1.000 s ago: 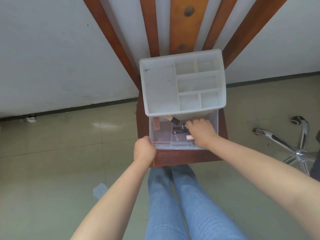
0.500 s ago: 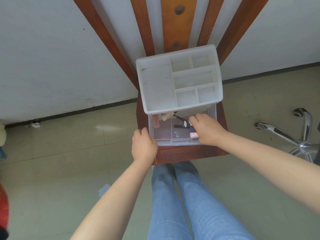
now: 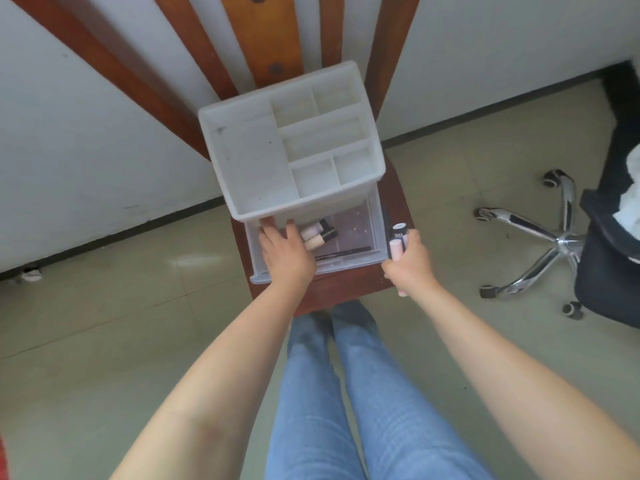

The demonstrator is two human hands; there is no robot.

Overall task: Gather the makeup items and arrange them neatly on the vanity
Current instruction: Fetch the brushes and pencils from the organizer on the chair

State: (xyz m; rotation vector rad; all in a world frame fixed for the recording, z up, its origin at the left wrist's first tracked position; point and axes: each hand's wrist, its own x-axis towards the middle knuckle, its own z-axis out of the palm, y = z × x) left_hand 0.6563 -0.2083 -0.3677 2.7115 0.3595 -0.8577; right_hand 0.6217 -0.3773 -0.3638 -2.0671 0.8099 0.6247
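A white plastic organizer point(image 3: 249, 168) with several empty top compartments stands on a red-brown wooden chair seat point(image 3: 398, 202). Its clear drawer point(image 3: 356, 216) is pulled out toward me. Two small tubes with black caps point(image 3: 317, 235) and a thin dark pencil point(image 3: 341, 253) lie inside it. My left hand point(image 3: 285, 254) reaches into the drawer's left side, fingers spread, next to the tubes. To the right of the drawer my right hand point(image 3: 408, 265) is closed around a pink tube and a black-and-white tube point(image 3: 396, 240).
The chair back's slats point(image 3: 258, 39) rise against a white wall. A black office chair with a chrome star base point(image 3: 554, 240) stands on the tiled floor at right. My legs in blue jeans point(image 3: 346, 393) are below the seat.
My right hand has come out of the drawer to its right side, holding two tubes. My left hand has moved from the drawer's front left corner into the drawer.
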